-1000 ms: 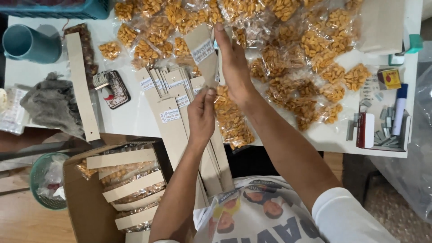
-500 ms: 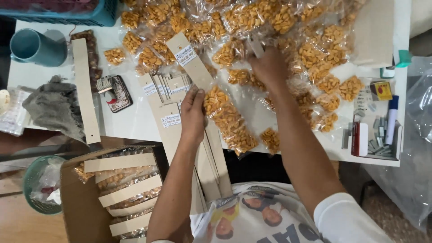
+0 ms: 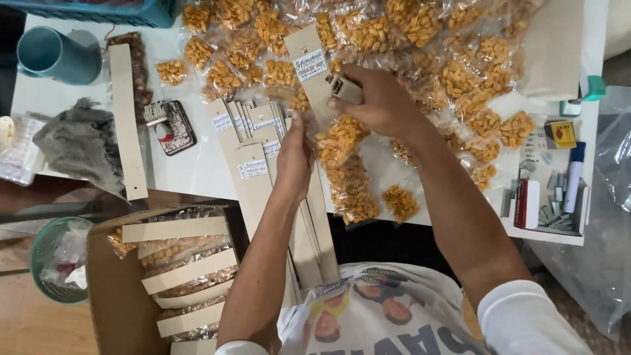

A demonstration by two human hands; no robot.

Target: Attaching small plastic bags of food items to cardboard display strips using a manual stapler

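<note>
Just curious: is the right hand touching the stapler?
Touching. The head view shows the right hand wrapped around the stapler, pressed to the card strip.

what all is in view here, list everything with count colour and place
snack packets: many, clear with orange-yellow snacks, across the table top
cardboard strip: one, tan with a white label, packets hanging from it, held at centre
stapler: one, metallic, in the right hand
spare strips: several, tan, fanned left of centre
long strip: one, tan, left on the table
cup: one, teal, top left
cloth: one, grey, left edge
cardboard box: one, brown, lower left, holding finished strips
tray: one, white, right, with small office items
left hand: steadies the strip
right hand: grips the stapler
</note>
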